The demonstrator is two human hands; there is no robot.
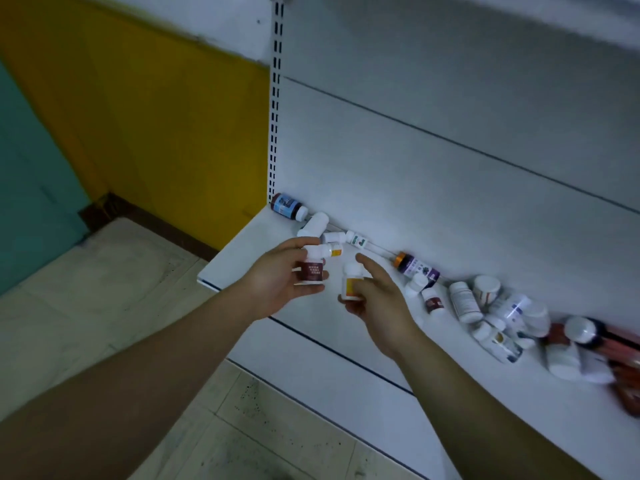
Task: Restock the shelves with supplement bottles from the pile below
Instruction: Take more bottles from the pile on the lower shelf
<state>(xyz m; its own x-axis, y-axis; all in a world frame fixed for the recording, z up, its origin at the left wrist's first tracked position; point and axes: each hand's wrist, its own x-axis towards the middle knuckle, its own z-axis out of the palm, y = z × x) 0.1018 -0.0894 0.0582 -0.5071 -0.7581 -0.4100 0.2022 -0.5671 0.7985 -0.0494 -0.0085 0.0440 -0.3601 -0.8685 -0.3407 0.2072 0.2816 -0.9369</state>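
Supplement bottles [464, 301] strewn along the back edge of a white bottom shelf [242, 251], most lying on their sides, long axes pointing every which way. Dark blue-labelled bottle [288, 207] in the far left corner, on its side, white cap toward the right. Purple-labelled bottle [417, 266] with an orange cap further right, also on its side against the grey back panel [450, 109]. Thicker heap at the right end, blurred.

Left hand [277, 282] raised over the shelf, thumb and fingers curled around a small white bottle with a dark red label [312, 268], held upright, cap up. Right hand [379, 299] just beside it, thumb and lower fingers gripping a white bottle with a yellow label [351, 280], also upright, cap up; index finger stretched straight out toward the shelf's back, touching nothing. Both held bottles near each other, not touching.

Pale tiled floor [104, 306] below, yellow and teal wall at left.
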